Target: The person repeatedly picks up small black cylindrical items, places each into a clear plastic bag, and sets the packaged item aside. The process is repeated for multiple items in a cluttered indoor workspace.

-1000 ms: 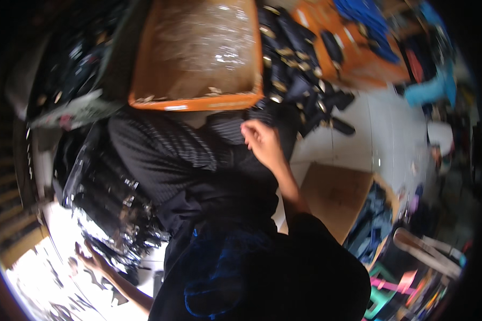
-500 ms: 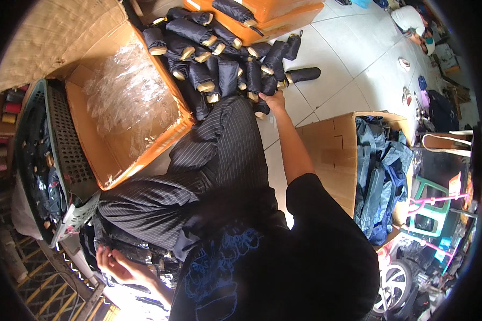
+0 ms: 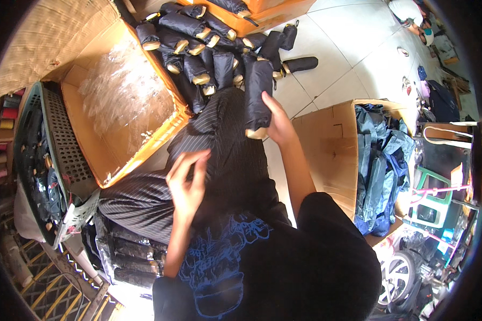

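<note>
My right hand (image 3: 280,119) is closed around a folded umbrella (image 3: 258,96) in a black sleeve, held upright above my right knee with its pale handle end toward me. My left hand (image 3: 187,182) hovers over my lap, fingers bent and apart, with nothing seen in it. Past my knees lies a heap of similar black-sleeved umbrellas (image 3: 195,69) with pale ends, piled on the tiled floor.
Left of my legs stands an open cardboard box (image 3: 124,160) lined with clear plastic, beside a green perforated basket (image 3: 72,144) of dark items. On my right is a carton (image 3: 326,155) filled with blue fabric pieces. A crouching person (image 3: 409,13) is far right.
My right hand has lifted an umbrella from the heap and brought it back toward me. My left hand has moved from beside the plastic-wrapped bundle up over my lap.
</note>
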Tool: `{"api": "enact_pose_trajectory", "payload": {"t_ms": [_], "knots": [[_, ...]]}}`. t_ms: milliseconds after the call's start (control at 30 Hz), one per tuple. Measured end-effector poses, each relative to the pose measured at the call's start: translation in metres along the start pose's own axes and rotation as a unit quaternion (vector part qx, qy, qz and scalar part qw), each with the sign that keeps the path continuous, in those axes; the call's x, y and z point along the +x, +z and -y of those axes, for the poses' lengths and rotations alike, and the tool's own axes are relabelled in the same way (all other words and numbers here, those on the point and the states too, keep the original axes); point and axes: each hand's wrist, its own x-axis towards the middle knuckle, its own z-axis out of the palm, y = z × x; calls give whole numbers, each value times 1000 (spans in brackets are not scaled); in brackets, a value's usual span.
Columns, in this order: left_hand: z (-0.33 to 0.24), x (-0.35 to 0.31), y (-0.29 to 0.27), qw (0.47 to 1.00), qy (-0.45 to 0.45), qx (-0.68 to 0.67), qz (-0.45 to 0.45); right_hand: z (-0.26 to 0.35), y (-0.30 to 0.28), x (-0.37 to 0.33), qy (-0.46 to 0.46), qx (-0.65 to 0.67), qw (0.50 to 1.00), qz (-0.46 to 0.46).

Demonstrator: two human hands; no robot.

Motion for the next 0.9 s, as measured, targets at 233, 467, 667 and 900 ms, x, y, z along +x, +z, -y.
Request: {"api": "enact_pose_trajectory", "payload": {"t_ms": [233, 467, 667, 900], "knots": [[1, 23, 20, 997, 44, -67, -2, -27, 78, -35, -61, -52, 992, 95], [13, -4, -10, 998, 4, -13, -55, -35, 109, -51, 15, -110, 978, 178], [10, -7, -29, 994, 93, -10, -59, -45, 115, -64, 43, -91, 974, 204], [10, -9, -31, 986, 118, 91, -80, -52, 117, -65, 17, -141, 969, 202]]}}
